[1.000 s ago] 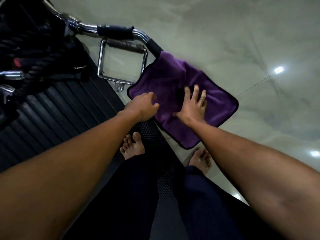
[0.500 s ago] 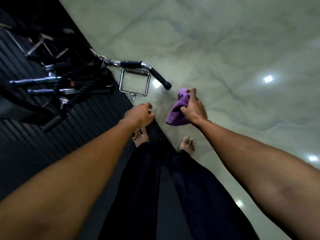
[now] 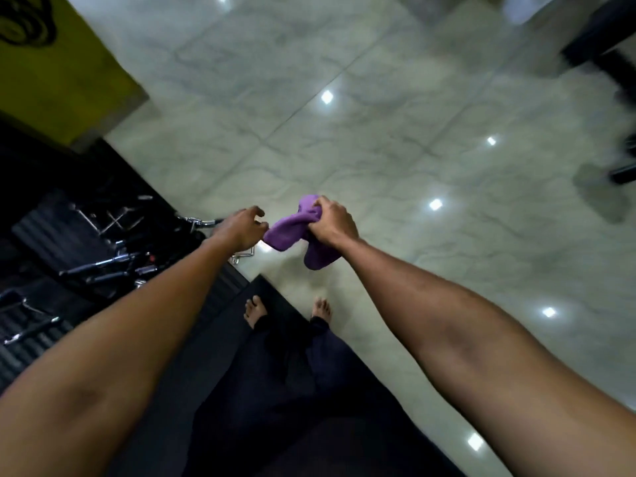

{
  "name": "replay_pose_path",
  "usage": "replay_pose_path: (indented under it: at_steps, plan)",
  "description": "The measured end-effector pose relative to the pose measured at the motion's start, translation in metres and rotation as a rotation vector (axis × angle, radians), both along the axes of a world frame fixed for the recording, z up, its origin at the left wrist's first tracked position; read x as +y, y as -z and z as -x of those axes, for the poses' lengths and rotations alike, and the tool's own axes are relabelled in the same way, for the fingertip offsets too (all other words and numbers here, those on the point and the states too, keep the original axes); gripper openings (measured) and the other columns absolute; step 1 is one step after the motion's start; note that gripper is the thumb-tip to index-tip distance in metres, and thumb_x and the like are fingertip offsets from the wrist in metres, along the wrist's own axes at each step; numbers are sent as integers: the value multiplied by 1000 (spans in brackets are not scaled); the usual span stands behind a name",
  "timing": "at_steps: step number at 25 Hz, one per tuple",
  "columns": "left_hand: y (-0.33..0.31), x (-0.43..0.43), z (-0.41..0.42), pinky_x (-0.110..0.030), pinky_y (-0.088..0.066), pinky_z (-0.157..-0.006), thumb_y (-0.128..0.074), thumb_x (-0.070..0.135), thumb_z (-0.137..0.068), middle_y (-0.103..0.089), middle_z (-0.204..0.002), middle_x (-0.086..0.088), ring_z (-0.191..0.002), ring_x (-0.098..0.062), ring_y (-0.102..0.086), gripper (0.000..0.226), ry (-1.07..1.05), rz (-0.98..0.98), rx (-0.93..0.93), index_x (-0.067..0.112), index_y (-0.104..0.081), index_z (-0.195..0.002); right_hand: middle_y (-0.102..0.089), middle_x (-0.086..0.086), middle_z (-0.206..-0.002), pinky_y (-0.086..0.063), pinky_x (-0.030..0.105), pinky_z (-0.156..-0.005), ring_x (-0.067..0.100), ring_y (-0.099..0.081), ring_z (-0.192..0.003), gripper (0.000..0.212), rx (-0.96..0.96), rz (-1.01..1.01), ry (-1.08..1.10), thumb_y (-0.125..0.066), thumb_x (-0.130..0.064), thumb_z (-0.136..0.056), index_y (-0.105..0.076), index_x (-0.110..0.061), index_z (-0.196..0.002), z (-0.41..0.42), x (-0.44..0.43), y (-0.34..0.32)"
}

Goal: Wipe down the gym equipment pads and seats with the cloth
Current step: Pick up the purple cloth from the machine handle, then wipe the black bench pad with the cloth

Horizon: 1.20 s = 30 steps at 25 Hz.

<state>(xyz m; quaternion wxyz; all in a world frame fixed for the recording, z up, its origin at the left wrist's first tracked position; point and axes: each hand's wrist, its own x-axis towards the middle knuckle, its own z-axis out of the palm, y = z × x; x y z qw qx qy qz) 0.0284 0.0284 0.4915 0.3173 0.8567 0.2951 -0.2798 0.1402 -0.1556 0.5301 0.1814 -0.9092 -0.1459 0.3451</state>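
The purple cloth is bunched up and held in the air above the marble floor, with my right hand closed around its middle. Its ends hang down on both sides of that fist. My left hand is just left of the cloth, fingers loosely curled, its fingertips at the cloth's left end; I cannot tell whether it grips the cloth. No pad or seat is plainly visible.
Chrome cable handles lie piled on a black ribbed rubber mat at the left. My bare feet stand at the mat's edge. A yellow wall panel is at top left. Dark equipment legs stand at top right.
The cloth was lying spread on the floor under my right hand; my right hand gathered it up and lifted it. My view rose well above the floor, and my left hand came up beside the cloth.
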Motion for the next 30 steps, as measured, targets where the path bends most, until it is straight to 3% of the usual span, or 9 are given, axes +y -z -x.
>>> replay_pose_path:
  at_steps: [4,9,12,18,22,25,27,30]
  plan:
    - [-45,17,-10,-44,-44,-105,-58,45,-92,-57,-138,-15,-123,-33,-56,48,3,-4,-18,20,-54,-134,-52,13,-134,-46,38,-96,39,-59,-118,42,-135,-18,36,-59,-14,-89,-55,-21,-130,-9,6,-59]
    - [-80,31,-45,-41,-42,-107,-56,41,-95,-57,-138,-14,-125,-31,-54,46,0,-31,-84,19,-53,-136,-36,12,-137,-47,42,-89,44,-62,-105,38,-241,-2,69,-56,-13,-91,-52,-16,-129,-30,19,-88]
    - [-95,42,-82,-41,-42,-107,-55,40,-95,-56,-140,-14,-127,-31,-53,47,9,-56,-111,19,-52,-137,-41,10,-133,-45,41,-87,41,-61,-104,31,-252,-69,118,-58,-12,-90,-53,-13,-121,-60,32,-97]
    - [-113,63,-184,-43,-43,-107,-52,42,-94,-56,-140,-12,-130,-32,-50,48,27,-124,-120,23,-51,-139,-52,7,-127,-44,38,-84,36,-59,-107,40,-298,-166,49,-49,-5,-86,-49,-22,-123,-162,59,-98]
    - [-113,84,-283,-40,-42,-106,-51,40,-96,-54,-142,-11,-132,-31,-48,47,-17,-157,-148,22,-50,-140,-46,9,-122,-48,34,-78,35,-61,-104,34,-266,-115,-55,-49,-7,-90,-69,-27,-109,-275,79,-87]
    - [-121,99,-351,-40,-43,-105,-50,41,-96,-54,-142,-10,-132,-30,-48,46,-57,-159,-176,23,-51,-139,-38,7,-130,-53,34,-87,30,-62,-109,27,-203,-80,-79,-67,-12,-82,-72,-28,-103,-351,96,-89]
    - [-126,110,-388,-41,-43,-105,-49,41,-97,-53,-142,-9,-132,-29,-47,46,-73,-145,-186,23,-50,-139,-29,7,-139,-51,34,-97,26,-55,-117,42,-141,-79,-112,-79,-12,-74,-68,-23,-113,-393,109,-93]
    - [-127,134,-449,-40,-43,-103,-48,41,-98,-51,-144,-8,-133,-28,-46,46,-42,-149,-179,22,-49,-140,-26,7,-136,-44,33,-109,25,-48,-126,53,-128,-137,-135,-73,-4,-75,-59,-16,-124,-457,132,-93]
